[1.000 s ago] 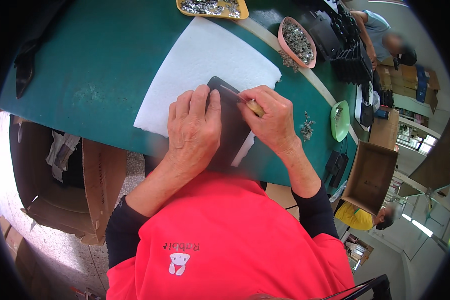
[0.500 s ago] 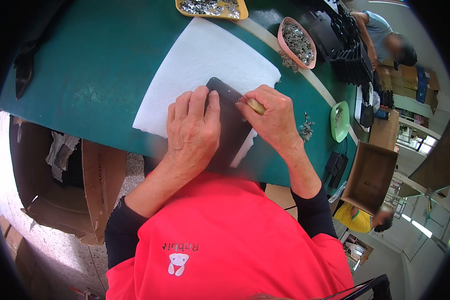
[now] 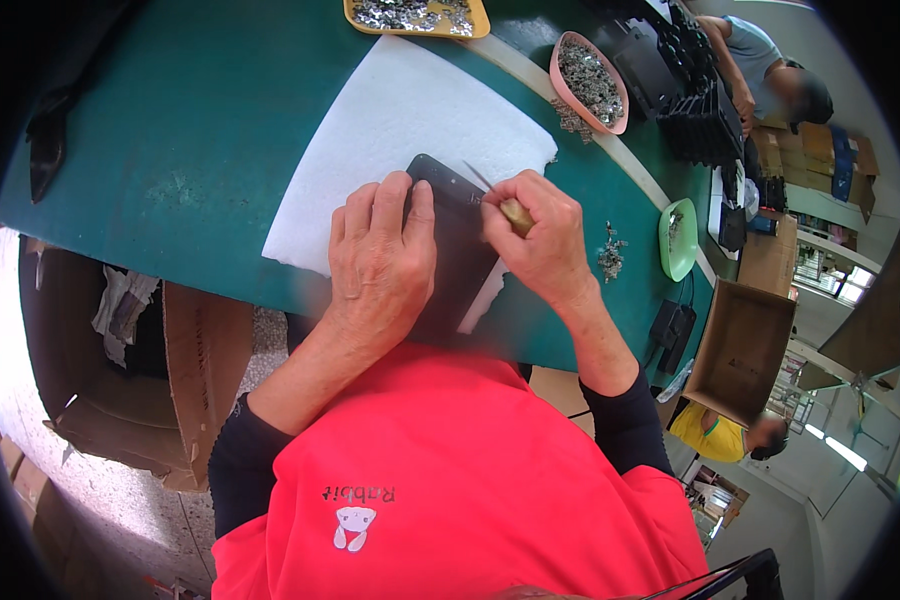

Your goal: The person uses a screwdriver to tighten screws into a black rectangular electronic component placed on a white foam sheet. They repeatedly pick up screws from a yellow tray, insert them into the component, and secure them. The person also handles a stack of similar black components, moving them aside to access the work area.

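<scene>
A flat black panel (image 3: 457,225) lies partly on a white foam sheet (image 3: 370,120) in front of me. My left hand (image 3: 382,255) holds the panel down at its left side, fingers bent over its surface near the far end. In my right hand (image 3: 542,235) is an awl (image 3: 516,217) with a yellowish handle. Its thin metal shaft sticks out beyond my fingers toward the far left, above the panel's far right edge. Whether the tip touches anything, I cannot tell.
Small metal parts fill a yellow tray (image 3: 475,22), a pink bowl (image 3: 557,75) and a green bowl (image 3: 682,262). A loose pile of parts (image 3: 612,252) lies on the green table (image 3: 200,130). Black panels (image 3: 705,125) are stacked at far right, near another person. Cardboard boxes (image 3: 205,375) flank me.
My right hand has turned slightly, and the awl's shaft now shows clear of my fingers, pointing away to the far left. My left hand stays on the panel.
</scene>
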### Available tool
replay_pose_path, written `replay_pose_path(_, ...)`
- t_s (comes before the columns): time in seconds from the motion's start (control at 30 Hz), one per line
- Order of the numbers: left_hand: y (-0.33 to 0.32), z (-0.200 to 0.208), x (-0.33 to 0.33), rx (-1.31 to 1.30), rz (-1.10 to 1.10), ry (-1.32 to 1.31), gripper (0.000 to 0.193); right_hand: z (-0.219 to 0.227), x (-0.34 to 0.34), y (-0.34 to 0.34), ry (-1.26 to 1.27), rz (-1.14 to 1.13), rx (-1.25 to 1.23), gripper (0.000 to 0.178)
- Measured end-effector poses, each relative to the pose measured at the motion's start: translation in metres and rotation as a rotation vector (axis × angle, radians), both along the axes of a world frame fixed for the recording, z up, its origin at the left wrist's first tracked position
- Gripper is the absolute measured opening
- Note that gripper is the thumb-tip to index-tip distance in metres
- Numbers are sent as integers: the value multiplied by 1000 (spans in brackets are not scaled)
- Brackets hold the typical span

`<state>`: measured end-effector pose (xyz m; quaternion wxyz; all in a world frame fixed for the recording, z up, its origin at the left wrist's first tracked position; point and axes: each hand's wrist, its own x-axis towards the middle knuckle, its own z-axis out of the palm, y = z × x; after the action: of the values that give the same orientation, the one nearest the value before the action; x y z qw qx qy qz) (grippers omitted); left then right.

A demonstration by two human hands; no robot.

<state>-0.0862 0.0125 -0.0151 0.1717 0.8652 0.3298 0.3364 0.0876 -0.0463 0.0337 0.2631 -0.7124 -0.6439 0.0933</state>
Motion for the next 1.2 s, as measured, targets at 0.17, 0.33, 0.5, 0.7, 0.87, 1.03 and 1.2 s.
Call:
replay_pose_path(0.17, -1, 13, -2, 14, 19, 18, 40, 25, 4, -16, 7, -75, -156, 15)
replay_pose_path(0.33, 2, 14, 12, -84, -115, -81, 36, 23, 11, -33, 0, -79, -223, 14)
replay_pose_path(0.5, -1, 9, 16, 25, -125, 4, 35, 21, 14, -36, -23, -64, -213, 12)
replay_pose_path(0.7, -3, 8, 15, 67, -112, 50, 39, 15, 13, -37, -23, -46, -157, 11)
replay_pose_path(0.87, -3, 4, 15, 114, -132, 64, 41, 10, 15, -37, 26, -49, -132, 12)
replay_pose_path(1.03, -5, 5, 15, 130, -120, 94, 47, 7, 16, -38, 69, -51, -127, 12)
replay_pose_path(1.2, -5, 4, 16, 124, -118, 109, 50, 2, 19, -40, 117, -65, -112, 8)
